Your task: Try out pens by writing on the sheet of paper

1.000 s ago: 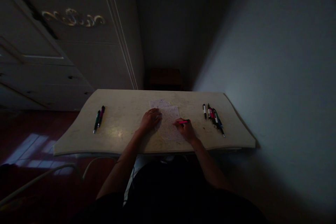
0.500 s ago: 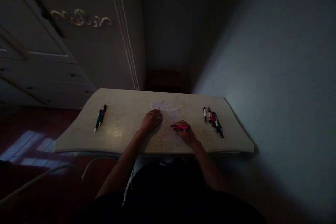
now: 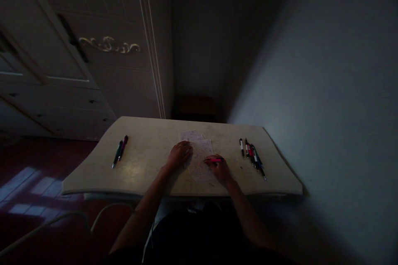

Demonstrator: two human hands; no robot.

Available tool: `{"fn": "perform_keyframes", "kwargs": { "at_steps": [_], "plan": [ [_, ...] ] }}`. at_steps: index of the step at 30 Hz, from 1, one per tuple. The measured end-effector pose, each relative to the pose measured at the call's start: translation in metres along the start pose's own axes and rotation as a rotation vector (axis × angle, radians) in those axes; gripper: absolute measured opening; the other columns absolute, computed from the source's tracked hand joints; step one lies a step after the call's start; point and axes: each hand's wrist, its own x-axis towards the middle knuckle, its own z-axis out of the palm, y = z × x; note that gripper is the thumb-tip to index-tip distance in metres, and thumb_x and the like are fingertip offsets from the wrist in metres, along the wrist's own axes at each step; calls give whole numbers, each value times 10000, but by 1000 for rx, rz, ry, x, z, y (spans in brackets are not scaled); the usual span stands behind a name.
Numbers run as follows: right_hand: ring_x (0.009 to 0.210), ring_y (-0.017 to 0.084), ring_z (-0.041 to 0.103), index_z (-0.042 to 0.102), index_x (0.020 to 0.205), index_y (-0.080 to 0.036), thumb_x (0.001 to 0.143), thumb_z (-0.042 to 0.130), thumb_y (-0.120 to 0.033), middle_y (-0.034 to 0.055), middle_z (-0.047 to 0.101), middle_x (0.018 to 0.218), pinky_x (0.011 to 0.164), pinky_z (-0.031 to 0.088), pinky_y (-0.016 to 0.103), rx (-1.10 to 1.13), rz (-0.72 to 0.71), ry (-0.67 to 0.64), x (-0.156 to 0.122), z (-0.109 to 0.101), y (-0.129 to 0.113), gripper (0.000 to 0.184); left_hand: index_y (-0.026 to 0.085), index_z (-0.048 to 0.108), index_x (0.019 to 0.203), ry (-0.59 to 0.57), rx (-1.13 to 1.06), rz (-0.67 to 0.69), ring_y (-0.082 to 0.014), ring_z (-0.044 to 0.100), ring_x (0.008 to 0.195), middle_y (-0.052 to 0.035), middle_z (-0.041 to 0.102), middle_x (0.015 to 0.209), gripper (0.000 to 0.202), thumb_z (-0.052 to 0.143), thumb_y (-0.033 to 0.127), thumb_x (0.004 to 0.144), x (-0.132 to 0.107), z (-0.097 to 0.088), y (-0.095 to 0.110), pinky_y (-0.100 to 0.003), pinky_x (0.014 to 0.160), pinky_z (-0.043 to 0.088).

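Note:
Two sheets of paper covered in fine marks overlap on the pale table [image 3: 149, 132]. The nearer sheet [image 3: 198, 167] lies partly over the farther one [image 3: 191, 135]. Resting flat on the left edge of the paper is my left hand [image 3: 179, 155], its fingers stretched out and holding nothing. My right hand [image 3: 220, 169] is closed round a pink pen [image 3: 215, 160] over the nearer sheet. The pen points left, its tip close to the paper; in this dim light I cannot tell whether it touches.
Several pens [image 3: 255, 159] lie in a group on the table's right side, with a white-and-black pen [image 3: 241, 148] beside them. A green pen [image 3: 117, 155] and a purple pen [image 3: 123, 148] lie at the left. A cabinet [image 3: 124, 78] and a wall [image 3: 336, 91] flank the table.
The whole view has tilted up, so the table and hands sit lower in the picture. Against the paper, both hands stay nearly where they were, and the pen is still held.

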Motion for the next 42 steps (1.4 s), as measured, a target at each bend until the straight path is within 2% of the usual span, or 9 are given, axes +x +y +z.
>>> {"fn": "perform_keyframes", "kwargs": {
  "at_steps": [5, 11, 14, 18, 22, 26, 31, 37, 42],
  "plan": [
    [740, 213, 634, 669, 726, -200, 889, 556, -437, 65, 700, 748, 748, 492, 349, 127, 36, 73, -4, -3, -3, 309, 227, 704, 1052, 7, 5, 13, -247, 580, 1181, -104, 649, 1233, 268, 542, 348, 877, 1, 0, -2, -419, 1008, 471],
    [509, 126, 431, 470, 577, -212, 800, 551, -653, -37, 438, 509, 515, 378, 258, 375, 384, 312, -19, -13, -5, 500, 212, 700, 1057, 0, 12, 7, -240, 571, 1191, -100, 651, 1230, 259, 539, 302, 875, 1, 2, -2, -410, 1021, 460],
    [556, 127, 457, 506, 587, -198, 740, 622, -656, -33, 466, 546, 554, 397, 256, 486, 454, 328, -23, -26, -5, 496, 211, 707, 1042, 7, 8, -2, -240, 580, 1175, -102, 649, 1230, 259, 538, 314, 875, 1, 5, -4, -405, 1020, 462],
    [655, 152, 568, 641, 825, -187, 684, 747, -542, -5, 612, 708, 647, 466, 285, 649, 459, 319, -24, -47, -12, 396, 218, 707, 1056, 13, 3, -7, -257, 580, 1177, -102, 644, 1243, 282, 531, 350, 877, 2, 6, -8, -419, 1016, 467],
    [622, 175, 645, 521, 1251, -210, 632, 827, -427, 5, 689, 789, 651, 517, 330, 818, 496, 309, -22, -55, -22, 724, 212, 693, 1083, -17, 11, 11, -268, 543, 1230, -108, 628, 1268, 299, 541, 362, 874, 4, 6, -8, -427, 1051, 441],
    [619, 183, 669, 397, 1385, -197, 617, 844, -349, -14, 702, 740, 672, 534, 343, 897, 552, 287, -22, -49, -20, 901, 218, 671, 1133, -63, 20, -18, -273, 483, 1296, -98, 582, 1342, 330, 537, 375, 876, 3, 5, -6, -450, 1087, 405],
    [664, 189, 676, 470, 1277, -190, 603, 824, -238, -13, 721, 742, 704, 523, 342, 1032, 614, 207, -29, -42, -10, 762, 226, 661, 1164, -99, 13, -23, -267, 432, 1344, -74, 562, 1373, 369, 535, 412, 871, 0, 4, -6, -446, 1108, 382],
    [807, 202, 677, 533, 1145, -219, 625, 716, -121, 0, 724, 812, 754, 499, 348, 1225, 514, 198, -36, -45, -4, 559, 228, 667, 1154, -76, 13, -40, -269, 439, 1339, -84, 565, 1370, 369, 542, 424, 868, -1, 5, -6, -443, 1107, 384],
    [516, 115, 497, 624, 965, -210, 624, 622, -93, -71, 527, 566, 573, 439, 282, 1427, 565, 256, -33, -42, 5, 360, 204, 663, 1157, -82, 26, -49, -267, 463, 1319, -97, 573, 1358, 382, 528, 427, 877, -2, 5, -4, -437, 1104, 385]
  ]
}}
